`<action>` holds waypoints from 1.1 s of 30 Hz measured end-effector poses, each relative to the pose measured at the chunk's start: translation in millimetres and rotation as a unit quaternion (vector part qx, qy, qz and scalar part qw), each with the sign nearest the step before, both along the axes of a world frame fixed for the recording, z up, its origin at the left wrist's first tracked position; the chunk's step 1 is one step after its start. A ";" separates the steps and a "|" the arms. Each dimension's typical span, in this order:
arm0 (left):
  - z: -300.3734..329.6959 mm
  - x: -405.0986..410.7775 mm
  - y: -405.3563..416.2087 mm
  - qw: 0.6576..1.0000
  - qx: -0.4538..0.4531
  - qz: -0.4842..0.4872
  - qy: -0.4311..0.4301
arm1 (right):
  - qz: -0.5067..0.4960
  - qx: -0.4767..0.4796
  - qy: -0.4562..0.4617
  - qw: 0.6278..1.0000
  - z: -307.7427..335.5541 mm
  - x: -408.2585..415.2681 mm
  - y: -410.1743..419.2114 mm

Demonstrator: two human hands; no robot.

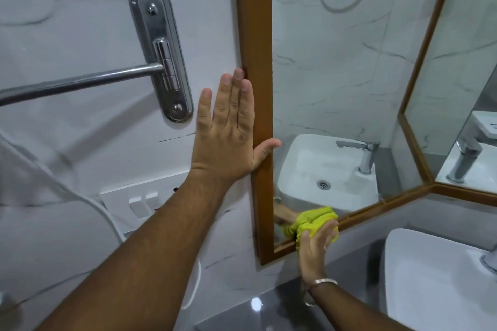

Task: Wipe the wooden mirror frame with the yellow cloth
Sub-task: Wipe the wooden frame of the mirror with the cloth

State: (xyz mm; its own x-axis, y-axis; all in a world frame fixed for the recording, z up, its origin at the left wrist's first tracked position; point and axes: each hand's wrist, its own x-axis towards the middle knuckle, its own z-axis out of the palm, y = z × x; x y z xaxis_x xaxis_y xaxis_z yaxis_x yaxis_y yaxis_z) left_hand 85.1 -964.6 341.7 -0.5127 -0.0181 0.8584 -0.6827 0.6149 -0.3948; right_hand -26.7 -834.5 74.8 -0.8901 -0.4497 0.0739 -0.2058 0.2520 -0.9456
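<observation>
The wooden mirror frame (255, 35) runs up the middle of the head view and along a lower rail to the right. My left hand (228, 126) lies flat and open against the wall beside the frame's left upright, thumb hooked over its inner edge. My right hand (314, 247) presses a bunched yellow cloth (314, 219) onto the bottom rail near the lower left corner. The mirror glass reflects the cloth and part of that hand.
A chrome towel bar and its wall plate (161, 54) stick out at the left. A white switch plate (139, 201) and a white cable sit below it. A white basin (430, 277) and grey counter (255, 312) lie at the lower right. A second framed mirror panel (457, 62) angles off on the right.
</observation>
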 end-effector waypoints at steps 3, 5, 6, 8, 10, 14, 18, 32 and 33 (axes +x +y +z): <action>-1.3 -1.1 -0.8 1.000 0.001 -0.009 0.001 | 0.053 -0.033 0.004 0.998 1.5 58.2 -17.4; -1.8 -1.1 -1.6 1.000 0.000 -0.013 0.001 | 0.063 -0.087 -0.010 0.994 7.2 84.9 -22.0; -1.6 -1.0 -2.1 1.000 -0.002 -0.014 0.001 | 0.042 -0.103 -0.050 0.993 14.4 82.9 -27.6; -1.2 -0.9 -1.6 1.000 -0.002 -0.019 0.003 | -0.037 -0.111 -0.144 0.983 29.9 59.6 -38.0; -1.0 -0.4 -1.0 1.000 -0.004 -0.022 0.007 | -0.130 -0.119 -0.200 0.964 43.8 18.6 -39.2; -0.6 0.3 -0.3 1.000 -0.002 -0.025 0.005 | -0.190 -0.120 -0.222 0.949 39.6 -47.7 -26.4; -0.3 1.1 1.9 1.000 -0.007 -0.029 0.006 | -0.093 -0.170 -0.225 0.955 30.6 7.7 -38.4; -26.1 -52.5 61.0 0.991 0.082 -0.061 0.088 | -0.198 -0.262 -0.337 0.882 59.0 -92.5 -17.8; -25.1 -57.7 59.1 0.991 0.081 -0.051 0.095 | -0.210 -0.267 -0.342 0.876 57.7 -107.8 -14.8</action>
